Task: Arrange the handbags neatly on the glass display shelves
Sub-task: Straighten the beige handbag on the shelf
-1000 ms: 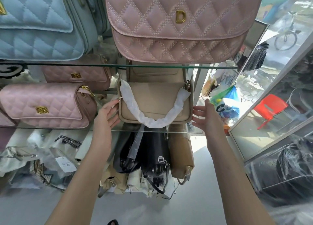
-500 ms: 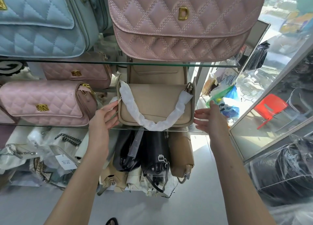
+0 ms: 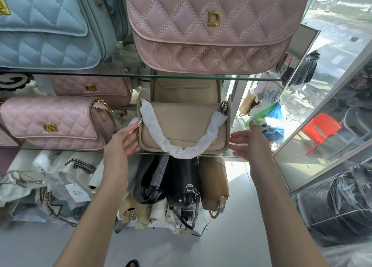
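Standing upright on the middle glass shelf (image 3: 64, 150), a beige bag (image 3: 181, 126) has its strap (image 3: 161, 138) wrapped in white paper. The left hand (image 3: 118, 146), fingers straight, touches its left end. The right hand (image 3: 251, 144), also flat and relaxed, sits at its right end, contact unclear. A second bag (image 3: 185, 91) behind is mostly hidden. A pink bag (image 3: 211, 31) and a blue bag (image 3: 46, 35) above are cut off.

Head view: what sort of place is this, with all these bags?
Most likely a small handbag shop. A quilted pink bag and others stand on glass shelves. The strap of the beige handbag is wrapped in white paper like new stock. A glass front looks onto the street outside.
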